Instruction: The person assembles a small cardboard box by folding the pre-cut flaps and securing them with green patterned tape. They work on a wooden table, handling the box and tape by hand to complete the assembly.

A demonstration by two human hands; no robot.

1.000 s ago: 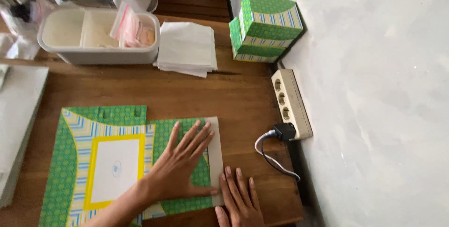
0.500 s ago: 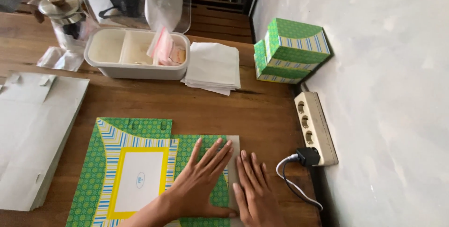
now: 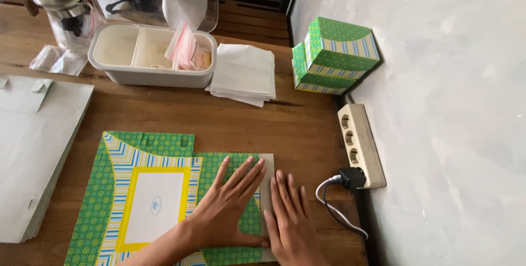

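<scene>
A flat green, yellow and blue patterned cardboard box blank (image 3: 148,195) lies on the wooden table (image 3: 230,118). My left hand (image 3: 230,208) presses flat on its right green panel, fingers spread. My right hand (image 3: 290,222) lies flat beside it, over the blank's plain right edge flap and the table. Neither hand grips anything.
Two folded green boxes (image 3: 334,55) are stacked by the wall. A stack of white paper sheets (image 3: 244,74), a white divided tray (image 3: 148,55) with small bags, a glass jar (image 3: 63,11), a power strip (image 3: 361,142) with a plugged cable, and grey cardboard sheets (image 3: 33,151) surround the blank.
The view has shifted so the table scene sits lower and to the right. My right hand has slid up beside the left; both stay pressed on the blank's right side.
</scene>
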